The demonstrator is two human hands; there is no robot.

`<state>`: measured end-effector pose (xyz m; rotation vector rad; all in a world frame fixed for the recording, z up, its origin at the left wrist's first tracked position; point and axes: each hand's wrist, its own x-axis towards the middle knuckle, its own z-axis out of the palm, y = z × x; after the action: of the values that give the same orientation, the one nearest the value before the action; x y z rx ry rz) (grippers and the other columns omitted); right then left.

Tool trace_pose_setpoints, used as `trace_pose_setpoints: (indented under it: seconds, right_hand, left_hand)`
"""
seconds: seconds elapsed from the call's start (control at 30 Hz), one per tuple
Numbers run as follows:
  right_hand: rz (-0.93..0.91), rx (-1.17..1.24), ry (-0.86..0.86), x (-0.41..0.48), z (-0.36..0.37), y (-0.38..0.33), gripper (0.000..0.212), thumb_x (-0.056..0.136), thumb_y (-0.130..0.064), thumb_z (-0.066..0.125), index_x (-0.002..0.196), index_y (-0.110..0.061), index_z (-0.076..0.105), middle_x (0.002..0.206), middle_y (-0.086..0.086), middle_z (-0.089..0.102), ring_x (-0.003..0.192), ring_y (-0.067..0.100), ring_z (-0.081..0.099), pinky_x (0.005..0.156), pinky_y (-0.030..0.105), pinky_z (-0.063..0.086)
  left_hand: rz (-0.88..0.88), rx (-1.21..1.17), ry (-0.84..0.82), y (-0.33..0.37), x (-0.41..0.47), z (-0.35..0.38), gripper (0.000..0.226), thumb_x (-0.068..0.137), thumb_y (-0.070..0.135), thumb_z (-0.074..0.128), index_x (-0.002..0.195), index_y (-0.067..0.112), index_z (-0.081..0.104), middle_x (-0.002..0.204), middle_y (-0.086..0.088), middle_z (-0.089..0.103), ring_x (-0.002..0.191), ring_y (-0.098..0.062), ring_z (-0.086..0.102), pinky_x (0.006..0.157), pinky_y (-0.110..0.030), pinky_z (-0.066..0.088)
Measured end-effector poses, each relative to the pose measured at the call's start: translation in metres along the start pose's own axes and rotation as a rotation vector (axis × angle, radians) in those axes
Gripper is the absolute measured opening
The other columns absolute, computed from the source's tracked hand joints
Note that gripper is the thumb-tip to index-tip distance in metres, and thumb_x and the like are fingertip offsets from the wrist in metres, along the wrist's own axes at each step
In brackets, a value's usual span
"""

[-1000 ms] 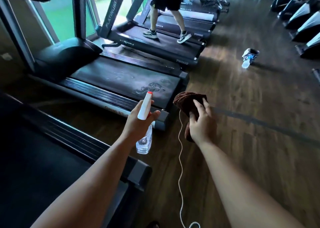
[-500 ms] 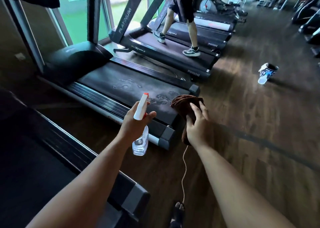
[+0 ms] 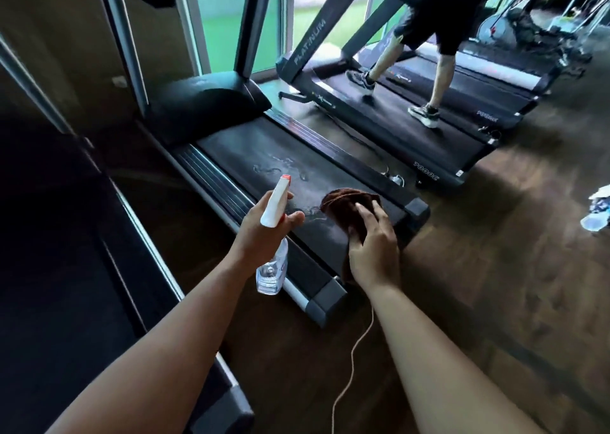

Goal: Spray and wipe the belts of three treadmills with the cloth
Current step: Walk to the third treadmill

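Left hand gripping a clear plastic spray bottle with a white nozzle at frame centre, right hand clutching a bunched brown cloth, fingers curled over it, above the wet black treadmill belt.

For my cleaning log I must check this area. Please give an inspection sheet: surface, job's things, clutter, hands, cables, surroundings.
Surface: treadmill belt, dark, with wet streaks towards its rear.
Job's things: brown cloth over the belt's rear end; spray bottle, clear body, white head.
Clutter: blue-white item lying on the wooden floor, right edge.
Hands: left hand grips the spray bottle; right hand holds the cloth.
Cables: thin white cord hangs below the right hand.
Surroundings: a person walks on the next treadmill; windows behind.
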<state>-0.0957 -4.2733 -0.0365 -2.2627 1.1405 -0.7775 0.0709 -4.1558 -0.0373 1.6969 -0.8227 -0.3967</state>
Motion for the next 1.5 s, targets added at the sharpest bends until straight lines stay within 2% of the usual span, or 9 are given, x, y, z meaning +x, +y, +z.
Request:
trace_pose_setpoints:
  seconds: [0.1, 0.27, 0.43, 0.7, 0.93, 1.17, 1.3, 1.4, 1.5]
  right_hand:
    - [-0.032, 0.033, -0.033, 0.027, 0.007, 0.005, 0.051, 0.094, -0.007, 0.062, 0.142, -0.022, 0.052, 0.155, 0.007, 0.038, 0.143, 0.027, 0.034, 0.117, 0.046, 0.031]
    - [-0.081, 0.050, -0.046, 0.066, 0.021, 0.013, 0.049, 0.093, -0.007, 0.063, 0.139, -0.019, 0.055, 0.153, 0.009, 0.043, 0.141, 0.030, 0.037, 0.116, 0.042, 0.028]
    - [-0.094, 0.097, -0.079, 0.104, 0.041, 0.014, 0.046, 0.094, -0.009, 0.062, 0.139, -0.020, 0.056, 0.153, 0.007, 0.042, 0.140, 0.031, 0.037, 0.116, 0.047, 0.032]
    - [-0.139, 0.071, -0.075, 0.177, 0.083, 0.003, 0.051, 0.090, -0.005, 0.065, 0.138, -0.020, 0.057, 0.152, 0.007, 0.044, 0.139, 0.031, 0.042, 0.114, 0.050, 0.036]
    - [-0.088, 0.088, -0.060, 0.254, 0.150, -0.020, 0.048, 0.090, -0.003, 0.065, 0.136, -0.016, 0.059, 0.150, 0.010, 0.046, 0.136, 0.034, 0.044, 0.111, 0.046, 0.036]
    - [-0.017, 0.080, -0.037, 0.323, 0.201, -0.033, 0.047, 0.092, -0.006, 0.062, 0.137, -0.017, 0.058, 0.152, 0.008, 0.044, 0.138, 0.031, 0.043, 0.111, 0.045, 0.036]
    - [0.002, 0.070, -0.050, 0.352, 0.213, -0.031, 0.046, 0.093, -0.006, 0.062, 0.137, -0.017, 0.058, 0.151, 0.008, 0.045, 0.138, 0.030, 0.043, 0.111, 0.039, 0.034]
    - [-0.015, 0.055, -0.068, 0.376, 0.215, -0.019, 0.046, 0.093, -0.006, 0.062, 0.138, -0.017, 0.058, 0.151, 0.008, 0.045, 0.137, 0.030, 0.043, 0.109, 0.039, 0.036]
    - [-0.020, 0.060, -0.061, 0.400, 0.213, -0.008, 0.046, 0.092, -0.005, 0.063, 0.136, -0.016, 0.059, 0.150, 0.009, 0.045, 0.136, 0.032, 0.044, 0.109, 0.037, 0.033]
  left_hand:
    - [0.000, 0.022, 0.042, 0.001, 0.019, 0.008, 0.029, 0.088, 0.027, 0.079, 0.111, 0.027, 0.063, 0.066, 0.011, 0.057, 0.060, -0.005, 0.050, 0.068, -0.031, 0.047]
    - [-0.023, -0.001, 0.090, -0.004, 0.048, 0.015, 0.035, 0.082, 0.036, 0.079, 0.112, 0.027, 0.063, 0.070, 0.008, 0.058, 0.065, -0.013, 0.053, 0.075, -0.047, 0.053]
    - [-0.051, 0.016, 0.115, -0.012, 0.085, 0.013, 0.031, 0.086, 0.032, 0.079, 0.112, 0.028, 0.063, 0.065, 0.014, 0.057, 0.062, -0.009, 0.051, 0.072, -0.037, 0.048]
    - [-0.051, 0.039, 0.093, -0.029, 0.173, 0.004, 0.028, 0.090, 0.021, 0.076, 0.114, 0.027, 0.063, 0.076, 0.001, 0.063, 0.066, -0.010, 0.054, 0.072, -0.030, 0.047]
    - [-0.048, 0.075, 0.023, -0.055, 0.278, -0.020, 0.029, 0.091, 0.017, 0.074, 0.116, 0.025, 0.062, 0.077, 0.012, 0.062, 0.065, -0.003, 0.054, 0.071, -0.027, 0.046]
    - [-0.054, 0.091, -0.032, -0.086, 0.375, -0.038, 0.036, 0.082, 0.036, 0.072, 0.116, 0.032, 0.063, 0.092, -0.002, 0.070, 0.072, -0.016, 0.061, 0.076, -0.039, 0.053]
    - [-0.075, 0.089, -0.030, -0.099, 0.414, -0.034, 0.035, 0.083, 0.033, 0.074, 0.116, 0.031, 0.064, 0.082, 0.015, 0.068, 0.070, -0.009, 0.060, 0.076, -0.041, 0.053]
    - [-0.083, 0.085, -0.001, -0.107, 0.437, -0.021, 0.031, 0.089, 0.021, 0.075, 0.118, 0.027, 0.064, 0.071, 0.028, 0.062, 0.061, 0.001, 0.054, 0.069, -0.034, 0.047]
    - [-0.094, 0.042, 0.008, -0.105, 0.454, -0.009, 0.031, 0.089, 0.022, 0.076, 0.118, 0.027, 0.065, 0.069, 0.026, 0.061, 0.061, -0.001, 0.052, 0.070, -0.032, 0.045]
